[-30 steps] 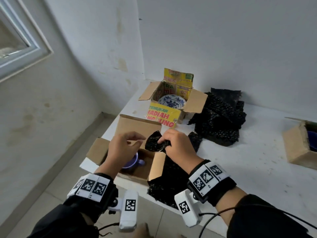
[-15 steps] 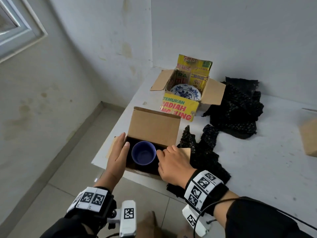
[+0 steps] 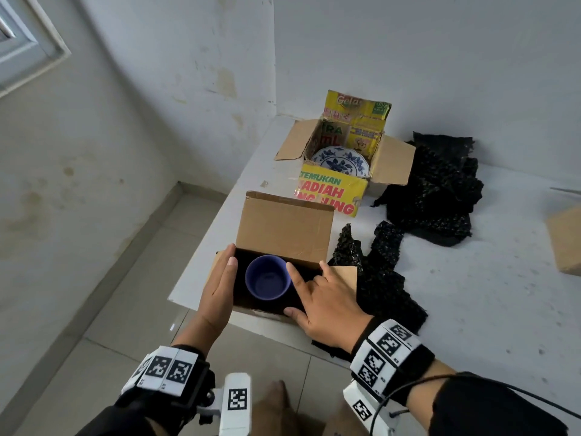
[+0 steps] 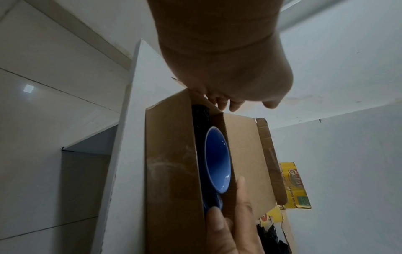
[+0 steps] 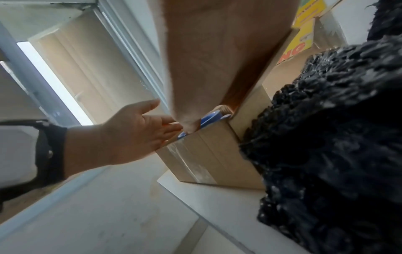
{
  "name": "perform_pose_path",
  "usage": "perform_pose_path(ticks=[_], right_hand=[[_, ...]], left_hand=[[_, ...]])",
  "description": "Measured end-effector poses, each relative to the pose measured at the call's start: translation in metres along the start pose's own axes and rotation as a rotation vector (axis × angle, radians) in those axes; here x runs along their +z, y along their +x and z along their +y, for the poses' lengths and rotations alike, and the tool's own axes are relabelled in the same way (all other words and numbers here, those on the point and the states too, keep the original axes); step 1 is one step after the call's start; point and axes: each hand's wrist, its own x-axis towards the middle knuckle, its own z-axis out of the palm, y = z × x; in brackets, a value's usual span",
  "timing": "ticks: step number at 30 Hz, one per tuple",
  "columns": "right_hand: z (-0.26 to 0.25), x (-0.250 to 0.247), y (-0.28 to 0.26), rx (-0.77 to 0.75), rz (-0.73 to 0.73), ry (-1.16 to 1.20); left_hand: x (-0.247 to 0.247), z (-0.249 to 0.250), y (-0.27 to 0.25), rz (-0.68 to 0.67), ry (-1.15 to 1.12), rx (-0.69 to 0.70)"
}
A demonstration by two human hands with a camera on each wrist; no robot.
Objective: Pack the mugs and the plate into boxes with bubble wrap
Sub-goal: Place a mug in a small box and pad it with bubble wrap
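Note:
A blue mug (image 3: 267, 281) stands upright in a brown cardboard box (image 3: 284, 228) lined with black bubble wrap, at the table's near left corner. My left hand (image 3: 220, 287) lies flat with straight fingers against the box's left flap. My right hand (image 3: 317, 297) rests on the box's right side, index finger stretched to the mug's rim, thumb on the front edge. The left wrist view shows the mug (image 4: 217, 159) inside the box (image 4: 172, 163), with right-hand fingers (image 4: 228, 223) beside it. A blue-and-white plate (image 3: 341, 162) lies in a yellow printed box (image 3: 333, 193) farther back.
A heap of black bubble wrap (image 3: 434, 196) lies right of the yellow box. Another black sheet (image 3: 386, 278) sits under and beside my right wrist. A further cardboard box (image 3: 566, 243) shows at the right edge. The table edge (image 3: 195, 278) and tiled floor are just left.
A second ago my right hand gripped black bubble wrap at the box and my left hand hovered curled. Both hands now lie on the box sides, and the wrap is released.

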Motion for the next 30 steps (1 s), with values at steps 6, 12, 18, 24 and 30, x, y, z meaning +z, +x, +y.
perform_pose_path(ticks=[6,12,18,24,30], right_hand=[[0.01,-0.005,-0.007,-0.025,0.103,0.254],[0.051,-0.012,-0.044,-0.053,0.521,0.44],[0.113,-0.008,-0.078,0.209,0.547,0.462],[0.141,0.019,-0.094,0.236,0.194,0.358],[0.146,0.068,-0.113,0.227,-0.016,0.309]], left_hand=[[0.007,0.013,-0.004,0.073,0.08,0.084],[0.044,0.041,-0.013,-0.003,0.271,0.178],[0.12,0.095,-0.04,-0.181,0.348,0.508],[0.196,0.096,-0.058,-0.391,0.453,0.6],[0.229,0.055,-0.06,-0.45,0.859,0.319]])
